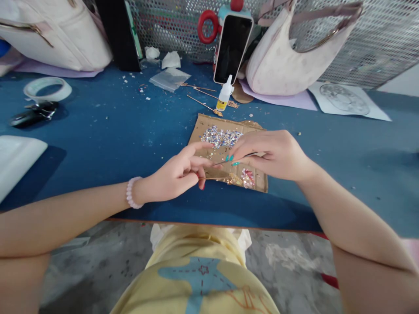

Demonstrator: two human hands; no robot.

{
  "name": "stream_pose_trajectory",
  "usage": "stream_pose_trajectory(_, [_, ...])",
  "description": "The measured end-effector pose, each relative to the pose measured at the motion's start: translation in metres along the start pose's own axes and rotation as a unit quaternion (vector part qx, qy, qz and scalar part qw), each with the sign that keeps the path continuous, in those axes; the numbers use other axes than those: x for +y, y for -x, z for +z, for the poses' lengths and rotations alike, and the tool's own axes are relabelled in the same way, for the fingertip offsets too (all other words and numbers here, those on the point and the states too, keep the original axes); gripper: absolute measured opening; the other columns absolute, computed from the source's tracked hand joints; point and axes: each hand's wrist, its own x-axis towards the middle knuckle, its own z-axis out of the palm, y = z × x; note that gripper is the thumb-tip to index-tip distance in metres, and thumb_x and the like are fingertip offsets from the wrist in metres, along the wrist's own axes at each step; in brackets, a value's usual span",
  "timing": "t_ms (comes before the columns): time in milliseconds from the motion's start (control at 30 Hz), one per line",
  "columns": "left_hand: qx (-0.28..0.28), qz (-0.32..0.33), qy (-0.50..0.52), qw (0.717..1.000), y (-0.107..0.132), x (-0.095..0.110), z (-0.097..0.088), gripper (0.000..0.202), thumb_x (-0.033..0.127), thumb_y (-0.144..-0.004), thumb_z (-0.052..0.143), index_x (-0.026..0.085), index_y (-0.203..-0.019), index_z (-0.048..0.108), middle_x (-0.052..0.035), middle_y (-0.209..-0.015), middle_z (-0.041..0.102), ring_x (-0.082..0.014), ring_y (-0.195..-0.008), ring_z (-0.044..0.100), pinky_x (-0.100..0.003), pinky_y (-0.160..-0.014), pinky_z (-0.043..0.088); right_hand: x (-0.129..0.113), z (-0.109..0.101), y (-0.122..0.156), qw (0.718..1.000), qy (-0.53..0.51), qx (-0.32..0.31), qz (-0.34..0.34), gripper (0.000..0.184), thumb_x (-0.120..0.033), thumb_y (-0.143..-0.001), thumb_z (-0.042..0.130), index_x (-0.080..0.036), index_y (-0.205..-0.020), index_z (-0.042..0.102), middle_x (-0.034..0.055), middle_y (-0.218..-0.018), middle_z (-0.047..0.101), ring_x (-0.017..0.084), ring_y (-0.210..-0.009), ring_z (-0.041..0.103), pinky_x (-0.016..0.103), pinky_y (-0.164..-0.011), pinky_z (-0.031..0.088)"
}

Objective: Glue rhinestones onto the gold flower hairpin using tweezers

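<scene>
My left hand (173, 174) pinches a thin gold hair stick (212, 178) whose ornate end points right, over the near edge of a cardboard piece (216, 157). In my right hand (275, 152) is a pair of slim metal tweezers (221, 163), pinched by the fingertips. Their tips point left, close to my left fingers; whether anything sits in them is too small to tell. Small glittering rhinestones (221, 136) in blue and silver lie spread on the cardboard. A smaller pink and red heap of stones (248, 177) is at its near right part.
Behind the cardboard stand a glue bottle (224, 97) and a propped phone (233, 48). More gold hair sticks (203, 102) and a plastic bag (168, 79) lie nearby. White bags (294, 61) line the back; a tape roll (47, 89) sits left.
</scene>
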Motion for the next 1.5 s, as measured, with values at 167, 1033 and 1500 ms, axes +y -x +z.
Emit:
stream_pose_trajectory(167, [0.002,-0.002,-0.001,1.0,0.0003,0.0001,-0.0005,0.066,0.002,-0.077,0.042,0.018,-0.139,0.025,-0.0139,-0.122,0.066,-0.0119,-0.072,0.065,-0.026,-0.056,0.042,0.0006,-0.0002,-0.0003,1.0,0.003,0.011,-0.002,0.014,-0.02,-0.093,0.057,-0.022,-0.084,0.067,0.0014,-0.085,0.074,0.013,-0.082,0.07,0.029,-0.076,0.056])
stream_pose_trajectory(1033, [-0.003,0.006,0.005,1.0,0.0,-0.0004,-0.0005,0.065,0.002,-0.078,0.042,0.017,-0.139,0.024,-0.0158,-0.122,0.067,-0.0133,-0.074,0.067,-0.028,-0.062,0.045,0.0009,-0.0004,0.0002,1.0,0.006,-0.001,-0.017,0.013,-0.018,-0.093,0.056,-0.021,-0.085,0.065,0.0016,-0.085,0.072,0.013,-0.083,0.068,0.029,-0.078,0.055])
stream_pose_trajectory(1500, [-0.016,-0.001,-0.024,1.0,0.0032,0.0009,0.0,0.065,0.003,-0.081,0.042,0.019,-0.141,0.023,-0.0121,-0.109,0.07,-0.0168,-0.08,0.068,-0.03,-0.064,0.047,-0.0005,0.0004,0.0002,1.0,-0.004,-0.016,0.014,0.013,-0.023,-0.093,0.056,-0.022,-0.084,0.066,0.0013,-0.084,0.073,0.014,-0.08,0.069,0.029,-0.074,0.054])
